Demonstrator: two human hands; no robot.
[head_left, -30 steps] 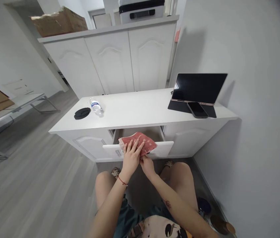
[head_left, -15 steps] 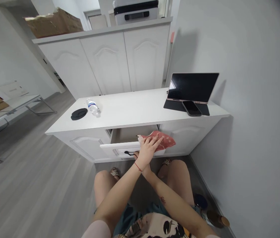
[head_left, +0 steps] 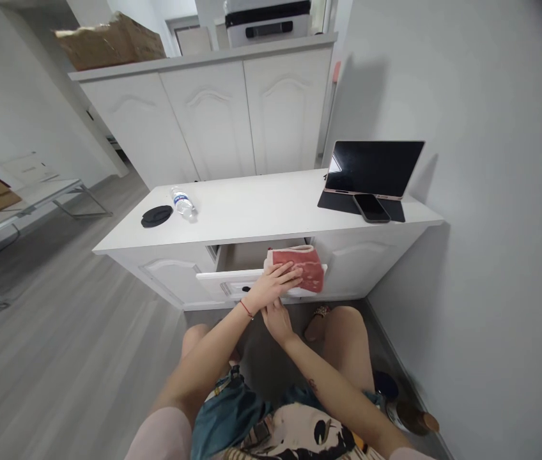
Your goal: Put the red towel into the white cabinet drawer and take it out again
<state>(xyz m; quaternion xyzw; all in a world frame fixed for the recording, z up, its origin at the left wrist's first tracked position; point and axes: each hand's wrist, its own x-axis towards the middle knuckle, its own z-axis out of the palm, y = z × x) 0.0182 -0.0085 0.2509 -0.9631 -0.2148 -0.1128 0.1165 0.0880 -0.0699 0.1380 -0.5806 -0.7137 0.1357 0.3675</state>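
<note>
A red cloth with a pale edge (head_left: 307, 265) lies over the top of the open drawer's front panel (head_left: 213, 280). On it rests my left hand (head_left: 275, 281), fingers stretched across the fabric and gripping it; the thumb is hidden. Just below, my right hand (head_left: 278, 321) is near the lower part of the drawer front, its fingers curled and partly covered by my left hand. What they hold, if anything, is not visible. A dark drawer handle (head_left: 247, 289) shows left of my left wrist. The drawer's visible inside (head_left: 242, 255) is pale.
On the white cabinet top (head_left: 252, 204) are a clear plastic bottle (head_left: 183, 204), a flat black object (head_left: 156, 216), a tablet on a stand (head_left: 374, 167) and a phone (head_left: 371, 208). The wall (head_left: 491, 191) borders the right side. A bottle with a brown cap (head_left: 415, 418) is on the floor.
My left hand has shifted slightly left with the cloth, which now looks folded and more upright. My right hand has moved down, showing more below the left one.
</note>
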